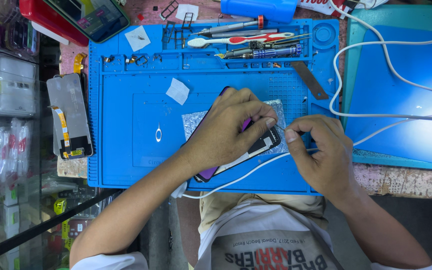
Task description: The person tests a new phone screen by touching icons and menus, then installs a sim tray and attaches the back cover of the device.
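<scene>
Left hand (226, 127): clamped over purple smartphone (256, 146), mat centre.
Right hand (321, 152): at 3 o'clock, pinching thin tweezers (280, 128).
Mat: blue repair mat (121, 145).

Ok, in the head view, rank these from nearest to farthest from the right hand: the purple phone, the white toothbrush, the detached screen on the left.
From the right hand:
1. Purple phone, just left of it, under the left hand.
2. White toothbrush, in the tray at the mat's top.
3. Detached screen, off the blue mat, far left.
</scene>
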